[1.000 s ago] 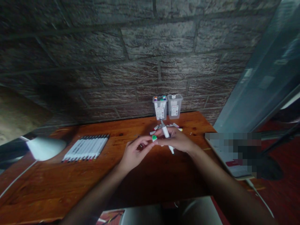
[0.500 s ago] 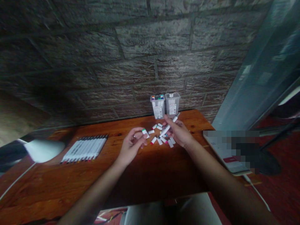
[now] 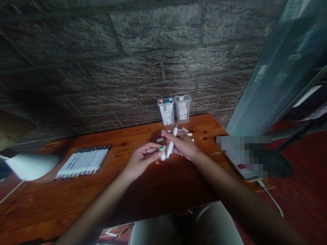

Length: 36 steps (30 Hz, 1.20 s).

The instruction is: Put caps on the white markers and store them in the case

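My left hand [image 3: 145, 159] pinches a white marker cap [image 3: 162, 154] with a green end between thumb and fingers. In my right hand [image 3: 186, 144] is a white marker [image 3: 172, 140], its dark tip pointing down and lying close beside the cap. Whether tip and cap touch I cannot tell. Several loose caps lie on the table around and behind my right hand, among them a white cap [image 3: 159, 140] and a yellow-ended cap [image 3: 189, 134]. My right hand hides part of this scatter.
A row of uncapped markers [image 3: 83, 161] lies on the wooden table [image 3: 122, 207] at left, beside a white lamp [image 3: 35, 166]. By the wall stand a clear box of markers [image 3: 166, 112] and another clear box [image 3: 183, 109]. A partly blurred flat device [image 3: 251, 175] lies at right.
My right hand has moved left and turned the marker steeper, bringing its tip beside the cap. My left hand still holds the cap. The whole view has shifted a little.
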Tool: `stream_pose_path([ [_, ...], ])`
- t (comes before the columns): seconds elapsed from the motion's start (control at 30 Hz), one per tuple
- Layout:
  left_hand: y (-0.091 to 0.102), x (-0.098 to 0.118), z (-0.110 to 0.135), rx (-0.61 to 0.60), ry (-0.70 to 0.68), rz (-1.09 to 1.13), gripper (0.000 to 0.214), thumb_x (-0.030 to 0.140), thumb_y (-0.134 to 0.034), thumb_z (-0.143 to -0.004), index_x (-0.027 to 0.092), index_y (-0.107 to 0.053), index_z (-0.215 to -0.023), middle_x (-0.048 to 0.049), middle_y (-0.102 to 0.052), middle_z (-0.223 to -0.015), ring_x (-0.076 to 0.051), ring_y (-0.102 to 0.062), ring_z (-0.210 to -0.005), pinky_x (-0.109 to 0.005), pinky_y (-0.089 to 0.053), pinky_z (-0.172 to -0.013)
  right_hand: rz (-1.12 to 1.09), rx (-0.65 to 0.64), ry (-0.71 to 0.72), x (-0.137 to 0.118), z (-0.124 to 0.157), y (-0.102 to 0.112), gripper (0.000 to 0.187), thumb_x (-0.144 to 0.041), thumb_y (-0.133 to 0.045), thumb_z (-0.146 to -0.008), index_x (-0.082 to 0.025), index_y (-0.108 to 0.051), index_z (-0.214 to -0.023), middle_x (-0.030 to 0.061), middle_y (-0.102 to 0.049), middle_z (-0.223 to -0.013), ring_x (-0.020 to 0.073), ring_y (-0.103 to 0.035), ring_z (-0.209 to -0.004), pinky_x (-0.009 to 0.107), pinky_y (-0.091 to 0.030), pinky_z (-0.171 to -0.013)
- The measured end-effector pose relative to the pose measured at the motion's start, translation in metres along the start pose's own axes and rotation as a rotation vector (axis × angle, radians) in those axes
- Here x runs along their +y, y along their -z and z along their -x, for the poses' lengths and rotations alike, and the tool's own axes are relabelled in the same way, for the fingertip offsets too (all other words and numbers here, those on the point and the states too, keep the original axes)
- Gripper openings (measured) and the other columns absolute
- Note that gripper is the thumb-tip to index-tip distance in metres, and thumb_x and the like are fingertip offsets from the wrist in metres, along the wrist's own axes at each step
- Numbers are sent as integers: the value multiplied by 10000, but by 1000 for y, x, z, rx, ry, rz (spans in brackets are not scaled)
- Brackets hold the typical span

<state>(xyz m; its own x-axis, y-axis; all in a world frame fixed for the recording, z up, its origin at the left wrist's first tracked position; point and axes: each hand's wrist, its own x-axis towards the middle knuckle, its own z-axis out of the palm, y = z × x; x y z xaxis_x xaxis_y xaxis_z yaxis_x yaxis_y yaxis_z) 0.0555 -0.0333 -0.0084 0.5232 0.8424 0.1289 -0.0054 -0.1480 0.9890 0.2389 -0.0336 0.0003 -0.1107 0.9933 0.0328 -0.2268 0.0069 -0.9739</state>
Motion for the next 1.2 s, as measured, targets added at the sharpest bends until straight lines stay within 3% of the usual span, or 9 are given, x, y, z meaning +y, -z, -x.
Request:
stream_pose_path([
  [0.37, -2, 1, -1, -8, 3, 0, 265, 239, -737, -783, 166, -679, -1032, -30, -727, -828, -115, -622, -629, -233, -509, -618, 52, -25, 13, 2, -1, 1, 475, -622, -672, -733, -185, -550, -594, -65, -484, -412, 45, -374, -311, 173, -221, -289],
  [0.6, -3, 2, -1, -1, 8, -66, 163, 258, -747, -767, 152, -715, -885, -34, -714, -805, -116, -607, -626, -228, -499, -606, 82, -25, 34, 3, 1, 1, 480, -631, -664, -734, -184, -550, -605, -55, -511, -437, 50, -402, -318, 173, -233, -289],
  [0.87, -2, 0, 0, 10, 0, -63, 190, 262, -726, -793, 151, -717, -946, -45, -716, -799, -122, -607, -635, -228, -503, -610, -9, 19, -1, -3, -2, 4, 511, -657, -652, -729, -190, -514, -576, -61, -480, -393, 47, -358, -296, 185, -208, -296],
  [1.0, 0, -3, 0, 39, -4, -21, 262, 262, -728, -794, 167, -707, -1037, -48, -716, -800, -123, -609, -635, -222, -498, -597, -48, 38, 25, -2, -5, 6, 503, -653, -658, -729, -196, -515, -573, -67, -456, -360, 55, -351, -284, 192, -214, -300],
  [1.2, 0, -5, -1, 40, -4, 17, 244, 259, -736, -785, 164, -718, -1009, -57, -714, -846, -129, -612, -670, -221, -496, -594, -31, 2, 129, -1, -3, 2, 463, -611, -658, -757, -177, -588, -612, -44, -535, -425, 66, -437, -339, 188, -299, -340],
])
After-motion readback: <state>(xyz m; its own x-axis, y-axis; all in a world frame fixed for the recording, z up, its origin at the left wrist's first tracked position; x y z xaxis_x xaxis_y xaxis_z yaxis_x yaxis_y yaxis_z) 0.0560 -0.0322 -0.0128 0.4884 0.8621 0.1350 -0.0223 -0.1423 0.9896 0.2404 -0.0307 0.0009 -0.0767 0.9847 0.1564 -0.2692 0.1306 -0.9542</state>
